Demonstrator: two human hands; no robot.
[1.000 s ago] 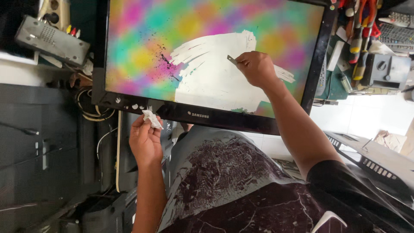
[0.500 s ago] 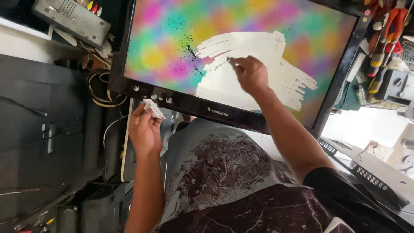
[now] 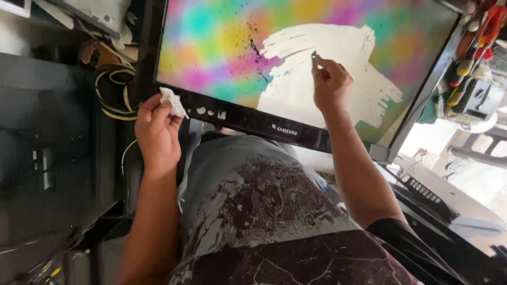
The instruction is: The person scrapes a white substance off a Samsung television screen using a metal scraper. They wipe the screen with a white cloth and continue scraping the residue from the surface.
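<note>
A flat monitor panel point(image 3: 222, 116) with a black frame leans against my lap, its face covered in a rainbow-coloured film with a large scraped white patch point(image 3: 338, 79). My right hand point(image 3: 330, 84) pinches a small thin blade point(image 3: 314, 57) against the white patch. My left hand point(image 3: 156, 132) holds a crumpled white tissue point(image 3: 173, 101) near the panel's lower left corner. Small white scraps point(image 3: 208, 112) sit on the bottom frame.
Coiled cables point(image 3: 113, 87) lie left of the panel. Screwdrivers with red and yellow handles point(image 3: 475, 42) hang at the top right. A grey device with vents point(image 3: 449, 206) lies at the right. Dark equipment point(image 3: 47, 158) fills the left side.
The view has shifted so the panel sits higher and larger. My right hand moved a little along the white patch with the blade. My left hand keeps the tissue by the frame.
</note>
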